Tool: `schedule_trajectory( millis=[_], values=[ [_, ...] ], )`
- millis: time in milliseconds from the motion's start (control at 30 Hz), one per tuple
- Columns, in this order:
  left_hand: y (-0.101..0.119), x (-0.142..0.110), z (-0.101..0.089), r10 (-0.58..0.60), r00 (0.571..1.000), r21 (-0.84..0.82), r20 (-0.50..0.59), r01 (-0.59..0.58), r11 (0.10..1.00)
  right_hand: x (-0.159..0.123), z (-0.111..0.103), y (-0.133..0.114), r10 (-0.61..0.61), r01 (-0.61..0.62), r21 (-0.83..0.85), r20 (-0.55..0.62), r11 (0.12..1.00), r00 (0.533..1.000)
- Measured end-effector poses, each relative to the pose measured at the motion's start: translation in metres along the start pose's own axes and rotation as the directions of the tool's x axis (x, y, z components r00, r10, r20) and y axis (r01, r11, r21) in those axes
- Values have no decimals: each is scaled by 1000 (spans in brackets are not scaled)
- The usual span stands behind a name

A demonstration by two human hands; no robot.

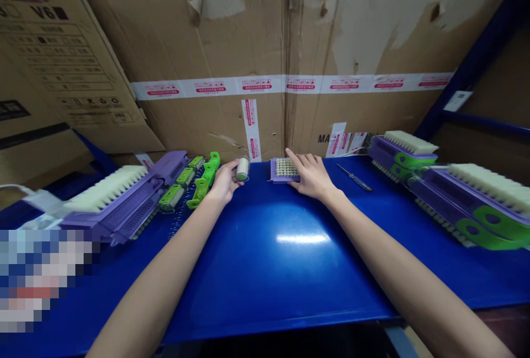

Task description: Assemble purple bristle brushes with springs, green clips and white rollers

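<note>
My left hand [226,182] is closed on a small pale cylinder [243,168] with a green rim at its end, held just above the blue table. To its right lies a small purple brush [285,168], its rows of pale bristle tufts facing up. My right hand [313,175] grips the right end of this brush, thumb on the near side and fingers over the far side; that end is hidden under the palm. Immediately left of my left hand is a bright green plastic bracket [204,184]. Beside it stands a row of small green-and-pale pieces [181,182].
Purple brushes with pale bristles [108,188] are stacked at left. More purple brushes with green ends [476,198] stand at right. A slim dark tool [354,177] lies right of my right hand. Large taped cardboard boxes [207,43] wall off the back of the blue table [265,280].
</note>
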State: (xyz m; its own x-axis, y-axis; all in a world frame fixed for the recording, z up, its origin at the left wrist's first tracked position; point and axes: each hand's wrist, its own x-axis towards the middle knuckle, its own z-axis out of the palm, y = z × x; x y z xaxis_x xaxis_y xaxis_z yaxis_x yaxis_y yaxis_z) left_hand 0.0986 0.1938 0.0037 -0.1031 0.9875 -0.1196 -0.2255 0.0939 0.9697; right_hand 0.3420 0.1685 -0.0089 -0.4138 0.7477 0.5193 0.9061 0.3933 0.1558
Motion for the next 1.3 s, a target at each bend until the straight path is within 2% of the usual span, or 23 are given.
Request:
schedule_trajectory(
  millis=[67, 167, 267, 333, 400, 467, 533, 567, 700, 833, 1000, 1300],
  values=[
    [4, -2, 0, -58, 995, -116, 79, 67, 991, 0, 0, 0, 3, -3, -4, 3, 1000, 1000],
    [5, -3, -2, -54, 994, -132, 94, 66, 989, 0, 0, 0, 1, -1, -2, 0, 1000, 1000],
    [2, 0, -6, 17, 1000, 23, 16, -17, 1000, 0, 1, 1, -6, 6, -2, -13, 1000, 1000],
    [1, 1, -8, 102, 993, 243, -66, -83, 966, 0, 2, 1, -8, 8, -4, -21, 1000, 1000],
    [2, 0, -10, 246, 962, 534, -119, -146, 833, 0, 2, 1, -6, 6, -5, -23, 1000, 1000],
    [5, -3, -11, 382, 919, 790, -98, -162, 592, 0, 2, 2, -6, 6, -7, -22, 1000, 1000],
    [9, -9, -11, 439, 897, 924, -55, -121, 363, 0, 2, 2, -7, 7, -8, -23, 1000, 1000],
    [11, -12, -10, 446, 894, 954, -41, -97, 282, 0, 2, 2, -9, 8, -7, -22, 1000, 1000],
    [17, -19, -9, 455, 891, 996, -6, -33, 77, 0, 2, 2, -8, 8, -7, -20, 1000, 1000],
    [16, -16, -15, 434, 901, 999, 1, 14, -33, -1, 1, 1, -4, 4, -5, -18, 1000, 1000],
    [12, -12, -19, 440, 898, 993, 22, 31, -113, -1, 0, 1, -5, 5, -10, -14, 1000, 1000],
    [9, -10, -19, 442, 891, 979, 104, -13, -203, -1, 3, 2, -7, 7, 6, -21, 1000, 1000]
  ],
)
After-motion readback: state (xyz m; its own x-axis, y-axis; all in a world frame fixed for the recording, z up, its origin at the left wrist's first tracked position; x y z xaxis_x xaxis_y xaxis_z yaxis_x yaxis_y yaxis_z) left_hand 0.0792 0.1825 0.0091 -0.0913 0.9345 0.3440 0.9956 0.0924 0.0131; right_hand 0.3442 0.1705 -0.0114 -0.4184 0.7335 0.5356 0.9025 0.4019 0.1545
